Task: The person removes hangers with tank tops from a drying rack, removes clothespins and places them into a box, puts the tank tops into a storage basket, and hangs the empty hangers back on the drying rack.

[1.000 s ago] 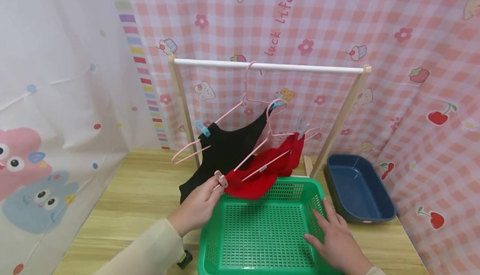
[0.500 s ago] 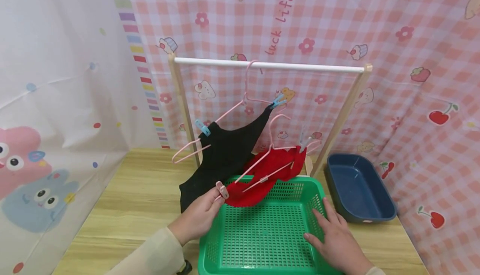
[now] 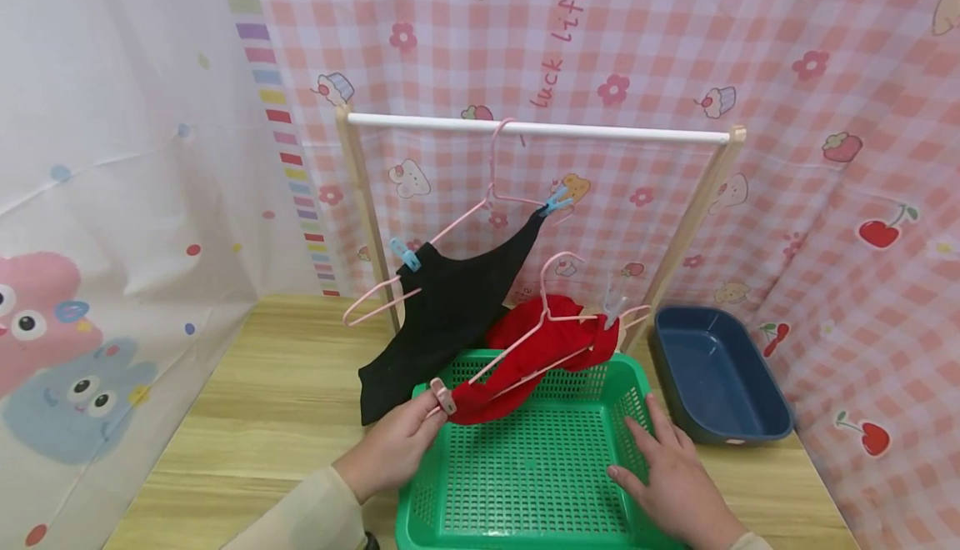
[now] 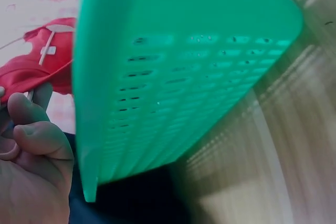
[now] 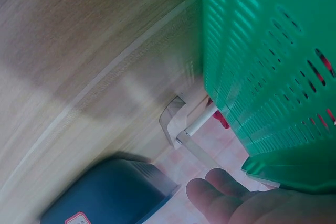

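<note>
My left hand (image 3: pixel 397 442) grips the left end of a pink clothes hanger (image 3: pixel 543 292), beside a pink clothespin (image 3: pixel 442 396). A small red garment (image 3: pixel 555 333) hangs from this hanger, with a clear clothespin (image 3: pixel 615 308) at its right end. Hanger and garment are tilted above the back of a green plastic basket (image 3: pixel 532 483). On the basket's right rim rests my right hand (image 3: pixel 675 483), fingers spread and fairly straight. Behind, a black garment (image 3: pixel 465 292) is held by blue clothespins (image 3: pixel 406 255) on a second pink hanger (image 3: pixel 492 158). The left wrist view shows the curled left fingers (image 4: pixel 37 135).
A wooden rack with a white bar (image 3: pixel 637 132) stands at the back and carries the black garment's hanger. Right of the basket sits a dark blue tub (image 3: pixel 720 383). Everything stands on a wood-grain table (image 3: pixel 210 450), with patterned cloth (image 3: pixel 435 33) behind.
The red garment and its hanger have come down toward the basket, the hook dropping away from near the black garment. My left hand has lowered slightly; the right hand has stayed put.
</note>
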Available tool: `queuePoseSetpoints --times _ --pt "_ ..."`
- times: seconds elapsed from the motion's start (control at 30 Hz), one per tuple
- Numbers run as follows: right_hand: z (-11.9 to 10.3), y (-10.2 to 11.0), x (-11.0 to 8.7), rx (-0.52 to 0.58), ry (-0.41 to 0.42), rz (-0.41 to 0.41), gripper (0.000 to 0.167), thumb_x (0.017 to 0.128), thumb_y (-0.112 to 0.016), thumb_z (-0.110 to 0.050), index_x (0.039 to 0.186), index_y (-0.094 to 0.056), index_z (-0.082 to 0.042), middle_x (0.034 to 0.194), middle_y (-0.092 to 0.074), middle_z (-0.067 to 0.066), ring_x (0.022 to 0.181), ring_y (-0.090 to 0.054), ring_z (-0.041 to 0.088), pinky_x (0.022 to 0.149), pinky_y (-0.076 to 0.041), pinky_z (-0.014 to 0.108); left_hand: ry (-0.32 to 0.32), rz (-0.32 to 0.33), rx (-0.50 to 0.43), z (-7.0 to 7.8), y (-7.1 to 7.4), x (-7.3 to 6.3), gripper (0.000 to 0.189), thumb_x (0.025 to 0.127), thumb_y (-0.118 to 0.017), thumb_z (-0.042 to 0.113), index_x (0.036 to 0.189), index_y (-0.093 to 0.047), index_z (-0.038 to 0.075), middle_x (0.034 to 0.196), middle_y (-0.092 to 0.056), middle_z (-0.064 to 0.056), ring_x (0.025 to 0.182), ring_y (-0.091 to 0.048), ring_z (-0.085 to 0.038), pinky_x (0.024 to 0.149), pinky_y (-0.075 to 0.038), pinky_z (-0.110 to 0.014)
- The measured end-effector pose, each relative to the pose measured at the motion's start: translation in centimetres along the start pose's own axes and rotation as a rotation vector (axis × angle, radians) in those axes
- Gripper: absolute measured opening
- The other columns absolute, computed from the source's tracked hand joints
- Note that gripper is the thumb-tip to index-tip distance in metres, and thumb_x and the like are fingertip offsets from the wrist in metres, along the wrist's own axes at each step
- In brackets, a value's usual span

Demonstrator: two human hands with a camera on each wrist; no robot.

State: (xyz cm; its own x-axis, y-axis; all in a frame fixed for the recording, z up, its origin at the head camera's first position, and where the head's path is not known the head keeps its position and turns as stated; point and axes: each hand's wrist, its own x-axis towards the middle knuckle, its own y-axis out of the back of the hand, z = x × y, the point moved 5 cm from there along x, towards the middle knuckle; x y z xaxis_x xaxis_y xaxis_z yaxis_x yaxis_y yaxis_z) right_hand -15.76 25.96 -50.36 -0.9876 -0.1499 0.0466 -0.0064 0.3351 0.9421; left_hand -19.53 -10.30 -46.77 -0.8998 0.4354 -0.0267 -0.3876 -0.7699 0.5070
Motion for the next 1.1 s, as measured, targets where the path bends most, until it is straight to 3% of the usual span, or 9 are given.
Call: queuePoseSetpoints --times 0.1,0.13,0.2,0.3,0.5,0.67,0.77,1.0,1.1 --pt "0.0 0.0 0.0 -0.001 -0.001 0.003 0.079 0.090 -0.081 -0.047 0.151 -0.055 -0.004 0.169 -0.024 0.030 0.135 -0.045 0.060 0.097 -0.051 0.069 -0.008 -0.020 -0.002 -0.3 0.0 -0.1 0.025 0.113 -0.049 0.023 0.132 -0.062 0.016 0.120 -0.068 -0.006 0.106 -0.060 -0.019 0.086 -0.050 -0.031" --pt "-0.1 0.0 0.0 -0.001 -0.001 0.004 0.079 0.090 -0.081 -0.047 0.151 -0.055 -0.004 0.169 -0.024 0.030 0.135 -0.045 0.061 0.097 -0.051 0.069 -0.008 -0.030 -0.009 -0.3 0.0 -0.1 0.023 0.113 -0.049 0.023 0.130 -0.063 0.016 0.109 -0.066 -0.007 0.099 -0.060 -0.019 0.081 -0.048 -0.030" --pt "-0.1 0.0 0.0 0.002 -0.003 0.004 0.079 0.090 -0.081 -0.046 0.151 -0.055 -0.003 0.169 -0.023 0.031 0.135 -0.045 0.061 0.097 -0.051 0.069 -0.018 -0.041 -0.008 -0.4 0.0 -0.2 0.026 0.113 -0.049 0.024 0.133 -0.062 0.016 0.115 -0.066 -0.004 0.101 -0.059 -0.018 0.081 -0.047 -0.029" --pt "0.0 -0.1 0.0 0.017 -0.006 0.004 0.077 0.090 -0.081 -0.044 0.150 -0.055 -0.003 0.169 -0.023 0.030 0.136 -0.045 0.062 0.097 -0.050 0.070 -0.023 -0.058 -0.005 -0.5 0.0 -0.4 0.029 0.112 -0.050 0.026 0.137 -0.061 0.016 0.099 -0.063 -0.002 0.090 -0.057 -0.016 0.075 -0.046 -0.028" --pt "0.1 0.3 -0.2 0.106 0.000 0.018 0.069 0.094 -0.079 -0.039 0.148 -0.057 -0.001 0.169 -0.025 0.030 0.141 -0.039 0.061 0.101 -0.047 0.072 -0.092 -0.050 0.068 -0.6 0.2 -0.4 0.020 0.112 -0.051 0.027 0.124 -0.066 0.019 0.110 -0.067 0.003 0.099 -0.058 -0.015 0.082 -0.046 -0.028" --pt "0.6 1.6 -0.1 0.119 0.009 0.054 0.060 0.097 -0.077 -0.034 0.142 -0.061 0.002 0.161 -0.039 0.033 0.140 -0.042 0.058 0.105 -0.042 0.073 -0.140 -0.065 0.112 -0.6 0.5 -0.5 0.017 0.112 -0.051 0.028 0.117 -0.066 0.022 0.114 -0.069 0.005 0.098 -0.058 -0.011 0.088 -0.049 -0.027" --pt "1.0 2.8 0.0 0.117 0.005 0.076 0.056 0.098 -0.075 -0.029 0.141 -0.061 0.005 0.156 -0.045 0.035 0.139 -0.042 0.059 0.107 -0.039 0.073 -0.150 -0.076 0.127 -0.7 0.6 -0.6 0.017 0.112 -0.051 0.029 0.117 -0.066 0.023 0.120 -0.070 0.004 0.101 -0.060 -0.010 0.091 -0.051 -0.028" --pt "2.4 5.5 0.7 0.105 -0.031 0.066 0.051 0.105 -0.065 -0.025 0.144 -0.056 0.008 0.158 -0.040 0.037 0.140 -0.039 0.061 0.109 -0.034 0.074 -0.133 -0.095 0.137 -1.2 1.0 -0.7 0.019 0.112 -0.050 0.033 0.115 -0.067 0.025 0.135 -0.070 0.001 0.125 -0.065 -0.017 0.102 -0.056 -0.034" --pt "2.9 6.6 1.2 0.107 -0.038 0.066 0.050 0.109 -0.059 -0.024 0.146 -0.054 0.008 0.159 -0.038 0.038 0.140 -0.037 0.062 0.108 -0.033 0.075 -0.134 -0.102 0.142 -1.2 1.2 -0.8 0.021 0.112 -0.050 0.033 0.116 -0.068 0.024 0.130 -0.072 0.002 0.120 -0.068 -0.018 0.102 -0.056 -0.036"
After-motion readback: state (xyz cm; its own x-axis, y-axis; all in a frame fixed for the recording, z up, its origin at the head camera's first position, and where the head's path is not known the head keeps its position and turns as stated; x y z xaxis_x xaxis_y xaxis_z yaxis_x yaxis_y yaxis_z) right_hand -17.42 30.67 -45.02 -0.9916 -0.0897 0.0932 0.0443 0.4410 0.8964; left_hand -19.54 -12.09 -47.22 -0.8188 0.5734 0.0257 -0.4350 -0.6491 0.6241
